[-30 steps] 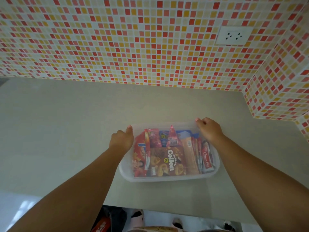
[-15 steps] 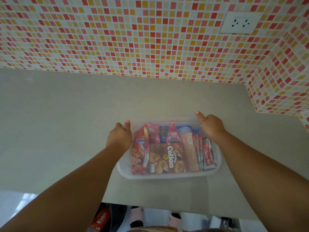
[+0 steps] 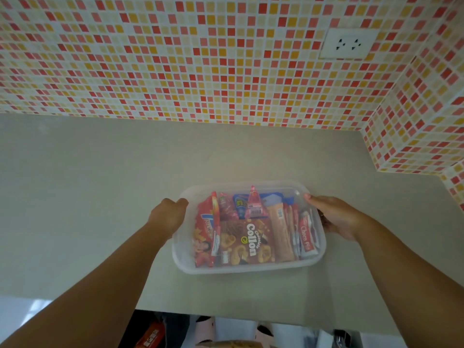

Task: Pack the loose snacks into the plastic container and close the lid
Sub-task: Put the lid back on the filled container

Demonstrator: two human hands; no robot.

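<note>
Both of your hands sit at the short ends of the container (image 3: 248,268), which rests on the counter (image 3: 100,197) near its front edge. Your left hand (image 3: 167,217) is curled against the left wall; your right hand (image 3: 335,217) cups the right wall, fingers on the rim. I can't tell how firmly either grips. The clear lid (image 3: 247,188) looks on. Expect thin, flexing, slick plastic and a light load of crushable snacks (image 3: 251,234), so hold under the rim. Readable: "Collon", "Chocolate", "Choco Pie".
</note>
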